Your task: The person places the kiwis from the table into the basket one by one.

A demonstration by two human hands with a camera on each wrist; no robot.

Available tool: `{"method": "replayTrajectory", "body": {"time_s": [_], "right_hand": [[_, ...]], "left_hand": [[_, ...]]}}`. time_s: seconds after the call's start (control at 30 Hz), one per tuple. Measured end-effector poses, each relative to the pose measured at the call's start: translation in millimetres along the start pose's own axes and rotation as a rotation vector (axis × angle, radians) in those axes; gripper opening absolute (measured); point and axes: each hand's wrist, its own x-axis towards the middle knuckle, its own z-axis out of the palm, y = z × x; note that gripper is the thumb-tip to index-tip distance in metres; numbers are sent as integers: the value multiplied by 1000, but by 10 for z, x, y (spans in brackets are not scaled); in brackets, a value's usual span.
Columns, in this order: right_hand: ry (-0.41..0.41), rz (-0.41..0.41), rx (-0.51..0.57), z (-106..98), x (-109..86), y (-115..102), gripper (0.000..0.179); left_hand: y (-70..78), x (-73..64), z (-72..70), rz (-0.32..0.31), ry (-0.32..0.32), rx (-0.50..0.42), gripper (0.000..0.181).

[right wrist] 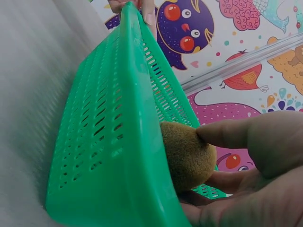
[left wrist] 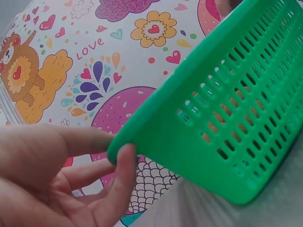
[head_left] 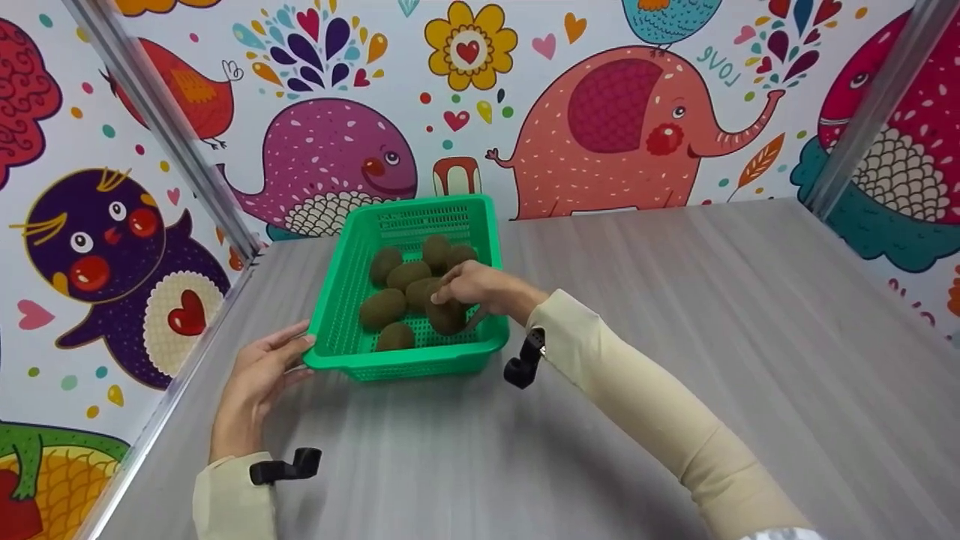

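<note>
A green plastic basket point(head_left: 420, 364) with slotted walls stands on the table, several brown kiwis point(head_left: 383, 309) lying inside. My right hand point(head_left: 484, 289) reaches over its right side and grips one kiwi point(head_left: 448, 316) between thumb and fingers. The right wrist view shows that fuzzy kiwi point(right wrist: 187, 153) just inside the rim, with the thumb on one side and fingers beneath. At the near left corner, my left hand point(head_left: 262, 375) pinches the basket rim. In the left wrist view the thumb and fingers of the left hand point(left wrist: 85, 175) meet around the rim point(left wrist: 125, 142).
The grey wood-grain table point(head_left: 675, 300) extends right of the basket and in front of it. Behind and to the left stand walls printed with cartoon animals point(head_left: 615, 142). Metal posts point(head_left: 172, 135) mark the corners. Black wrist mounts point(head_left: 289, 466) sit on both sleeves.
</note>
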Motion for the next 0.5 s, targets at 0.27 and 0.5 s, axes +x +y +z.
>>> {"method": "replayTrajectory", "body": {"time_s": [0.27,0.5], "right_hand": [[-12,42,12,66,35,-5,51],[-44,-17,64,71,-58,22,54]], "left_hand": [[-10,-24,9,5,45,41,58],[11,-52,12,-2,78,103,56]]}}
